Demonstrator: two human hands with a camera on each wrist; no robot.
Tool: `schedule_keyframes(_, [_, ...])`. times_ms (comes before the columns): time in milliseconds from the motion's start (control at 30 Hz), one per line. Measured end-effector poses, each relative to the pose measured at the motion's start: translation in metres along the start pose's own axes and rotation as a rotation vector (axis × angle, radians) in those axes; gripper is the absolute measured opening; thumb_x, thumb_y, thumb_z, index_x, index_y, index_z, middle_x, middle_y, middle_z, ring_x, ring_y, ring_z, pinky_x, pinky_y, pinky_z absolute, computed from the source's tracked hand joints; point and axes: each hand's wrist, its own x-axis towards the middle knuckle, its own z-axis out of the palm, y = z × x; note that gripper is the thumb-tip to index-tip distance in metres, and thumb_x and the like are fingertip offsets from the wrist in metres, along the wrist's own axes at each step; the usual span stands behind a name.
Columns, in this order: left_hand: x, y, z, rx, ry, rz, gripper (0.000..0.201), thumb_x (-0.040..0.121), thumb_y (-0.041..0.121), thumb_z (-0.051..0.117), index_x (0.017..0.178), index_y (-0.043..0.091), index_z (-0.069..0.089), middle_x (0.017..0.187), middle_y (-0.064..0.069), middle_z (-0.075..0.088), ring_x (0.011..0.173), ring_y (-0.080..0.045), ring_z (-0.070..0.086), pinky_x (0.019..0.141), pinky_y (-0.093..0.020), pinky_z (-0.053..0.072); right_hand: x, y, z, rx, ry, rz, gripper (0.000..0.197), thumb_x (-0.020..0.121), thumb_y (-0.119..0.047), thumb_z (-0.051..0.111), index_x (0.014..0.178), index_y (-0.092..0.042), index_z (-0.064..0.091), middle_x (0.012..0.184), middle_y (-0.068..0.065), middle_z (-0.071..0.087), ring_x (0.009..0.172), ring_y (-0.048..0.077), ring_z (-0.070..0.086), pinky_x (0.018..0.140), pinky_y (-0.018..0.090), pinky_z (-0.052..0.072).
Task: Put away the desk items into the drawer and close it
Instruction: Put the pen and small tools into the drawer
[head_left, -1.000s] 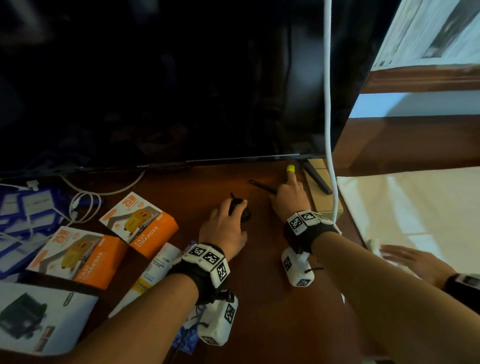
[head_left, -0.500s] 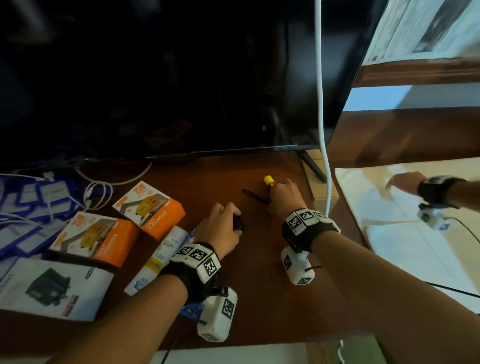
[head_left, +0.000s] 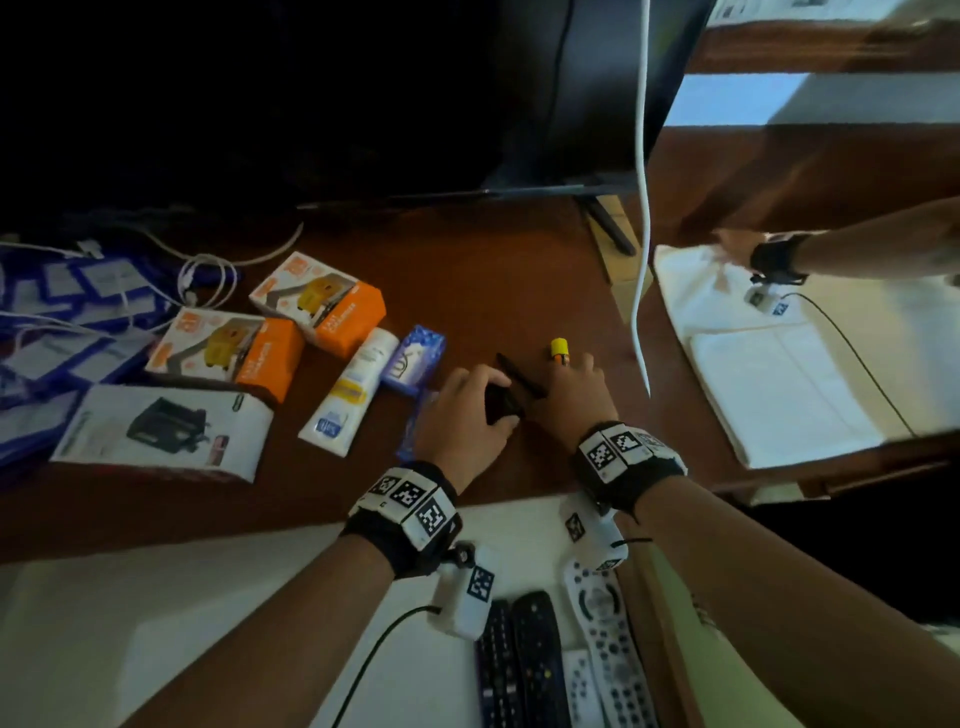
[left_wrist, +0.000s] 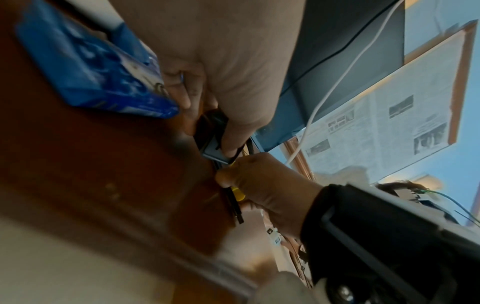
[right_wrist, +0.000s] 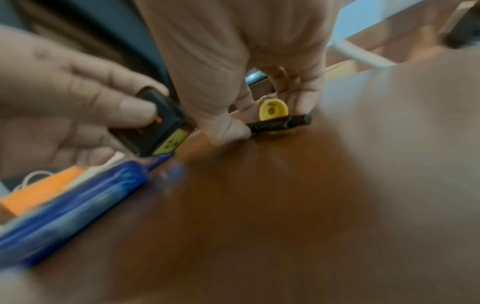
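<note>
**Desk clearance: small items in both hands, drawer open below**

- Left hand (head_left: 470, 410): fingers curled round a small black boxy device (right_wrist: 153, 125) with a yellowish label at one end; its type cannot be told.
- Right hand (head_left: 569, 395): thumb and fingers pinching a thin black pen-like stick (right_wrist: 279, 122) together with a yellow-capped marker (head_left: 559, 347), low over the desk (head_left: 519, 291), just inside its front edge.
- Drawer (head_left: 260, 597): open under the front edge, white-lined, remote controls (head_left: 602, 623) at its right side.
- Handling advice: keep both grips firm, draw the hands back over the front edge, lower into bare lining left of the remotes, then let go.
- Still on desk: two orange charger boxes (head_left: 319, 296), white tube (head_left: 353, 389), blue packet (head_left: 413, 358), towards the left edge.
- Obscured: both wrist views blurred; drawer front cut off; the stick's nature uncertain.
</note>
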Motion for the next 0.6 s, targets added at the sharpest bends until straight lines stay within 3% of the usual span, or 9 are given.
schedule_keyframes(100, [-0.031,-0.010,0.002,-0.019,0.053,0.094,0.037,0.083,0.032,0.070,0.115,0.030,0.052,0.119,0.006,0.051,0.110,-0.015,0.049,0.081,-0.022,0.036,-0.032,0.005,0.006,0.069,0.004,0.024,0.044,0.083,-0.044,0.058,0.113,-0.012,0.058,0.113,0.018,0.047,0.107,0.038,0.044,0.085,0.039,0.042])
schedule_keyframes(200, [-0.060,-0.022,0.006,-0.130,0.058,0.191,0.036,0.081,0.030,0.072,0.111,0.028,0.053,0.115,0.004,0.052,0.106,-0.016,0.054,0.083,-0.031,0.048,-0.067,0.006,0.009,0.166,0.005,0.058,0.029,0.080,-0.030,0.063,0.097,-0.007,0.060,0.100,0.020,0.059,0.099,0.035,0.047,0.073,0.030,0.035])
schedule_keyframes(300, [-0.086,-0.032,0.012,-0.170,0.060,0.261,0.036,0.078,0.030,0.074,0.108,0.027,0.055,0.113,0.006,0.052,0.102,-0.012,0.053,0.079,-0.031,0.049,-0.110,0.006,0.013,0.345,0.070,0.105,0.020,0.076,-0.021,0.072,0.086,-0.005,0.067,0.088,0.016,0.065,0.092,0.034,0.057,0.079,0.035,0.046])
schedule_keyframes(367, [-0.101,-0.041,0.017,-0.203,0.048,0.296,0.037,0.075,0.029,0.075,0.107,0.026,0.057,0.112,0.008,0.052,0.096,-0.009,0.054,0.075,-0.028,0.049,-0.141,0.008,0.019,0.481,0.102,0.162,0.015,0.072,-0.017,0.075,0.081,-0.007,0.068,0.082,0.007,0.062,0.079,0.025,0.059,0.071,0.034,0.048])
schedule_keyframes(500, [-0.122,-0.060,0.033,-0.178,-0.061,0.284,0.038,0.074,0.029,0.076,0.107,0.027,0.057,0.112,0.009,0.051,0.085,-0.008,0.053,0.069,-0.024,0.045,-0.181,0.018,0.043,0.628,0.077,0.170,0.017,0.068,-0.011,0.074,0.065,-0.017,0.058,0.064,-0.005,0.052,0.053,0.004,0.045,0.053,0.022,0.037])
schedule_keyframes(600, [-0.129,-0.071,0.045,-0.139,-0.162,0.240,0.038,0.074,0.028,0.076,0.106,0.028,0.056,0.113,0.007,0.052,0.083,-0.013,0.057,0.071,-0.028,0.048,-0.194,0.029,0.055,0.633,0.001,0.159,0.016,0.069,-0.008,0.074,0.066,-0.012,0.059,0.066,-0.008,0.051,0.051,0.000,0.044,0.050,0.014,0.033])
